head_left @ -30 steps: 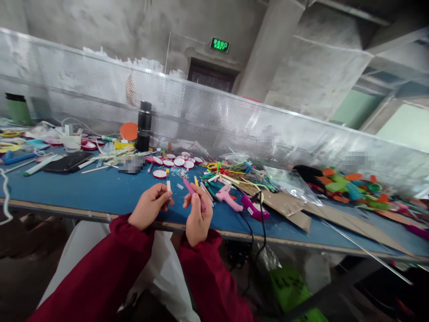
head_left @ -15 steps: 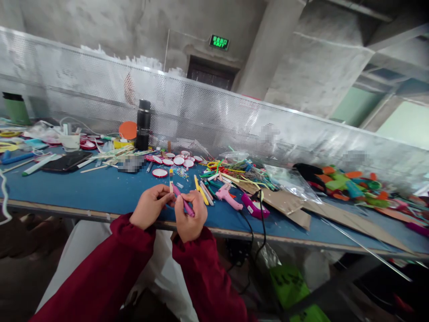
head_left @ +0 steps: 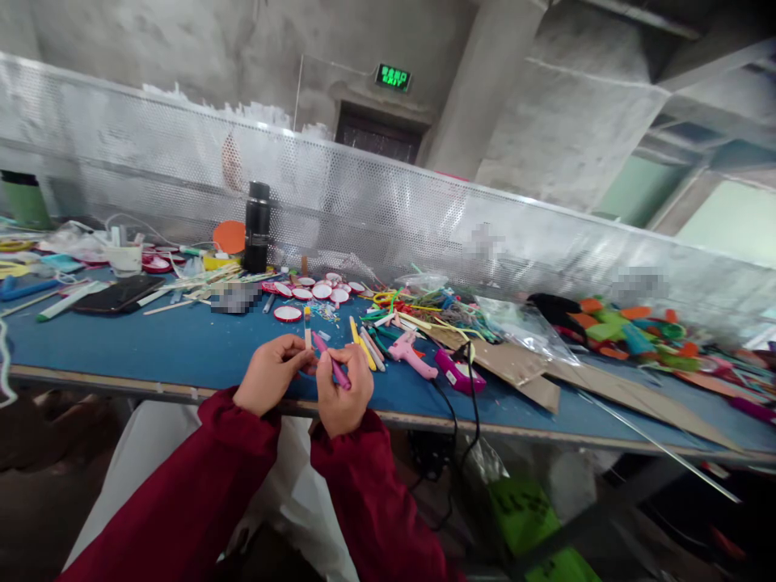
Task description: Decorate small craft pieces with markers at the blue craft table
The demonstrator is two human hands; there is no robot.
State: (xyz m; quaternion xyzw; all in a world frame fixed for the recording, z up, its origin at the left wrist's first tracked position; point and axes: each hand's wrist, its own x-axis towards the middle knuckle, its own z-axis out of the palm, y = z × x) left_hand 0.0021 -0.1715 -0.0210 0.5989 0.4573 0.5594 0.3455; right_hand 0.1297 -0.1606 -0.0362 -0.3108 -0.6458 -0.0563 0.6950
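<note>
My left hand (head_left: 271,373) and my right hand (head_left: 343,389) meet over the near edge of the blue table (head_left: 151,343). My right hand is closed round a pink stick (head_left: 335,368), which slants up to the left. My left hand pinches a pale stick with a yellow tip (head_left: 307,325) that stands upright, and its fingertips touch the pink stick's upper end. Both sleeves are dark red. Just beyond the hands lie loose yellow and pink sticks (head_left: 364,347) and a pink glue gun (head_left: 411,354).
A black flask (head_left: 256,227) stands at the back by an orange disc (head_left: 230,236). Red-rimmed white lids (head_left: 321,291), a dark phone (head_left: 118,293), a magenta glue gun with a black cord (head_left: 464,376), cardboard sheets (head_left: 533,376) and coloured foam pieces (head_left: 630,331) litter the table. A perforated metal screen runs behind.
My hands came together: the right hand moved left with the pink stick until it met the left hand's fingers. Since half a second ago they have barely moved.
</note>
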